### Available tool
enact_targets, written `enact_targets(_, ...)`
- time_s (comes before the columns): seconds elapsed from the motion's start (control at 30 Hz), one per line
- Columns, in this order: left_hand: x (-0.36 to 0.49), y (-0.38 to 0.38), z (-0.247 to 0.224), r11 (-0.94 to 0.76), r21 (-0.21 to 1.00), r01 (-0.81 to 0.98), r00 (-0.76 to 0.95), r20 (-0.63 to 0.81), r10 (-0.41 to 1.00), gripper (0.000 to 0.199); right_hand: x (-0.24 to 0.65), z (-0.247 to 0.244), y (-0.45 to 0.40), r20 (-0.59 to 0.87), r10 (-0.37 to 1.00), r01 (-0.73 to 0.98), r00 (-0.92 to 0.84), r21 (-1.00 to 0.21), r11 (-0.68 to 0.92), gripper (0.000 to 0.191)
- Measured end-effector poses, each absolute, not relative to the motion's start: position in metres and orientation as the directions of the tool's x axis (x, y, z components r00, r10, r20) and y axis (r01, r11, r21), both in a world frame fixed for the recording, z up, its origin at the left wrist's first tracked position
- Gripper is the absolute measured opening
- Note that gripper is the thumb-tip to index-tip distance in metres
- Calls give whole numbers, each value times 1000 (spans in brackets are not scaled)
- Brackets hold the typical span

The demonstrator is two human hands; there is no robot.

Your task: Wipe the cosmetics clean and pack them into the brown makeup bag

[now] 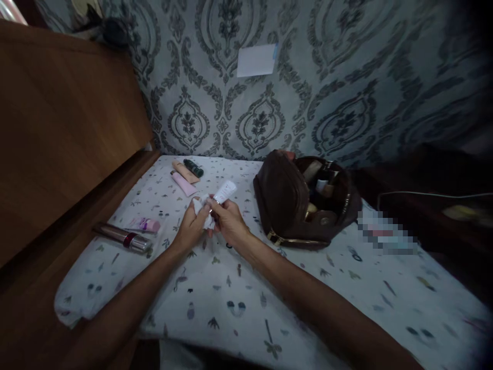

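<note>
Over the middle of the patterned cloth, my right hand (229, 218) is closed around a white squeeze tube (225, 191), its flat end pointing up and away. My left hand (191, 222) grips a crumpled white wipe (208, 220), pressed against the tube's lower end. Fingers and wipe hide that end of the tube. Beyond my left hand lie a pink tube (183, 183), a peach tube (186, 172) and a dark green tube (193, 167), side by side. Left of my hands rest a small pink-and-purple tube (145, 224) and a metallic brown cylinder (122, 238).
A dark brown zippered bag (285, 198) stands open on the right with several items inside. Past it lies a blurred-out packet (387, 232). A wooden panel (69, 118) borders the left. Behind is patterned wallpaper with a white card (257, 60). A thin cable (431, 193) runs at the right.
</note>
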State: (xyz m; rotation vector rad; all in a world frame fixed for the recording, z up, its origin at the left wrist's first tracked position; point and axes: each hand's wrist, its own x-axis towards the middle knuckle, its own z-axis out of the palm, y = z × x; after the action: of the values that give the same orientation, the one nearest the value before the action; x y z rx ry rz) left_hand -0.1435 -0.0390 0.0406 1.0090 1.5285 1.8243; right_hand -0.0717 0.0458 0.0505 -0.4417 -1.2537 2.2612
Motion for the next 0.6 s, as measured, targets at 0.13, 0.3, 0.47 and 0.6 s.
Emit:
enact_targets(0.13,-142,-44,42,-140,969,202,-564,232,793,42,-66,59,43,-25,591,-285,-806,-859,-425,52)
enact_targets(0.3,-131,-48,47,-97,977,190,-580,192,792,41,-52,71,48,19,599,-328,-800,-851,-410,49)
enact_targets(0.47,-117,-47,57,-45,988,149,-652,133,746,33,-18,91,69,34,638,-354,-769,-853,-382,52)
enact_targets(0.6,-97,-46,68,11,950,313,-508,158,847,27,25,116,97,53,655,-261,-754,-939,-225,48)
